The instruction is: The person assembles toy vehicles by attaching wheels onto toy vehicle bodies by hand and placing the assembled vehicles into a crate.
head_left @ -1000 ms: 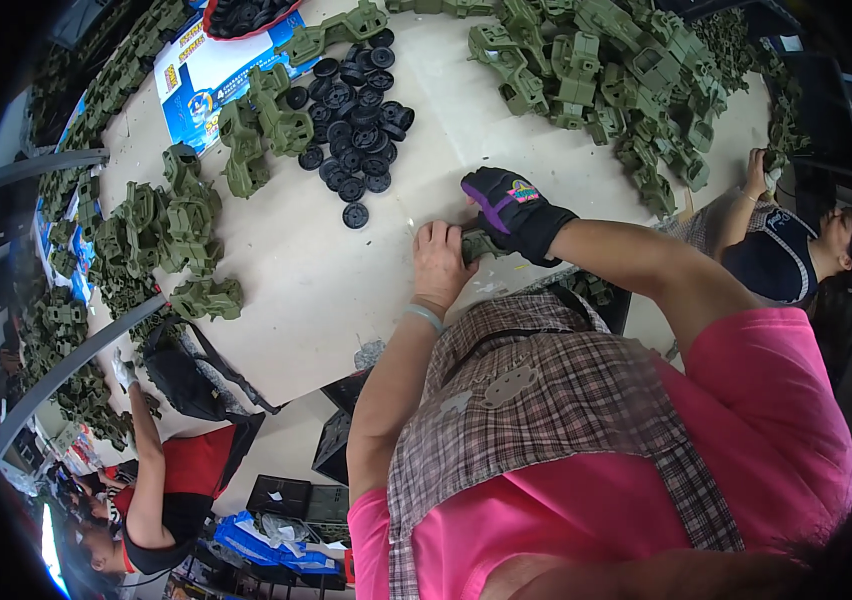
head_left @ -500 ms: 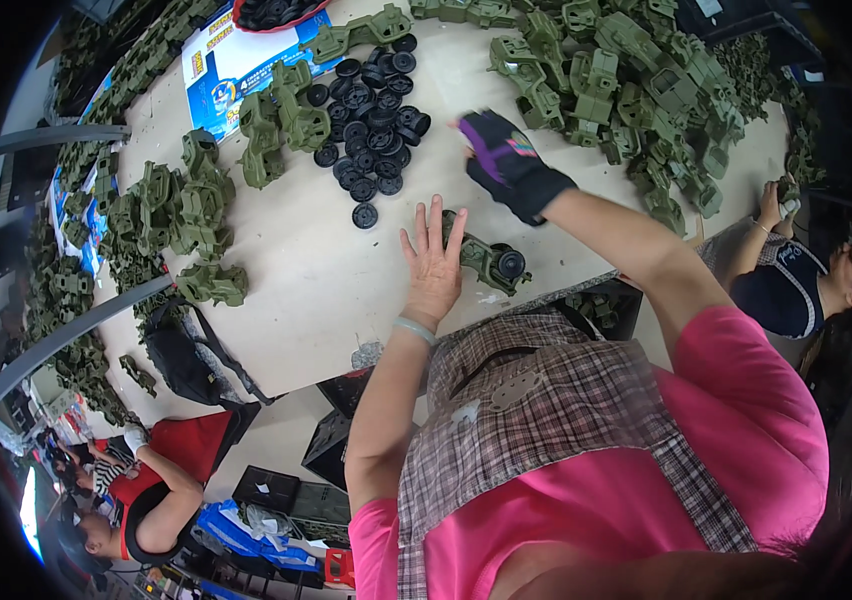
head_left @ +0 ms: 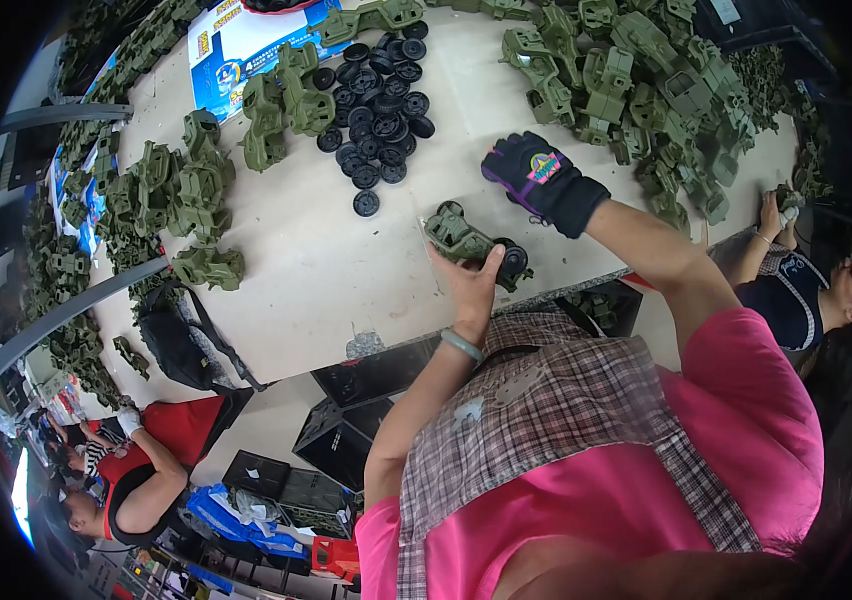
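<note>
My bare left hand (head_left: pixel 468 290), with a pale bangle at its wrist, is closed round the near end of an olive-green toy vehicle body (head_left: pixel 454 236). The body lies near the table's front edge, and black wheels show at both its ends. Just beyond it to the right is my right hand (head_left: pixel 544 178) in a black and purple glove. Its fingers are curled in, and anything inside them is hidden. A heap of loose black wheels (head_left: pixel 386 110) lies farther off, left of the glove, with a single wheel (head_left: pixel 366 203) at its near tip.
Piles of olive-green vehicle bodies (head_left: pixel 636 90) cover the far right, and more green bodies (head_left: pixel 201 185) stand at the left. A blue and white printed sheet (head_left: pixel 236 65) lies at the back. A black bag (head_left: pixel 181 340) hangs by the left edge. Co-workers sit at both sides.
My left hand has gone from spread fingers beside the toy vehicle body to a grip on it. The gloved right hand has moved right and nearer, its fingers now curled.
</note>
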Available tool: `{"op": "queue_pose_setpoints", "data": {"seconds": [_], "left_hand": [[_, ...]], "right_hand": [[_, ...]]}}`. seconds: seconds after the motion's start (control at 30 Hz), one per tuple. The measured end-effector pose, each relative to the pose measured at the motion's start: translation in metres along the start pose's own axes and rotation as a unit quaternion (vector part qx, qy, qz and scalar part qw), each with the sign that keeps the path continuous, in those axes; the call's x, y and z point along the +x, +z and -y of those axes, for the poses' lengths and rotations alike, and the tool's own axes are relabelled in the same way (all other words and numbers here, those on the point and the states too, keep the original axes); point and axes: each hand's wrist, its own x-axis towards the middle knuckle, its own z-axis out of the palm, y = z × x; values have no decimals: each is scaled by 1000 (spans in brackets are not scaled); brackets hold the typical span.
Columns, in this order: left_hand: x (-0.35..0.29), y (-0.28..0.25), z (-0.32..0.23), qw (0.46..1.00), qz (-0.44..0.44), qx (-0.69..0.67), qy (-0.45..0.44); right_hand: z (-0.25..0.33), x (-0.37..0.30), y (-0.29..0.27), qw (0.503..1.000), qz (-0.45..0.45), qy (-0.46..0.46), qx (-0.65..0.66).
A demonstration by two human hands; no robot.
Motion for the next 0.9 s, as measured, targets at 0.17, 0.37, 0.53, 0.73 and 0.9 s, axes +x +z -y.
{"op": "queue_pose_setpoints", "data": {"seconds": [0.17, 0.37, 0.53, 0.73, 0.9], "left_hand": [[31, 7, 7, 983, 28, 152, 97], [24, -7, -3, 961, 146, 219, 90], [26, -8, 4, 943, 126, 281, 128], [24, -6, 0, 938, 120, 309, 105], [25, -7, 2, 936, 119, 311, 117]], "right_hand": [[15, -9, -14, 998, 24, 23, 58], [10, -26, -3, 980, -60, 89, 165], [29, -48, -35, 950, -106, 40, 292], [44, -36, -30, 983, -59, -27, 172], [50, -25, -53, 991, 38, -20, 123]]}}
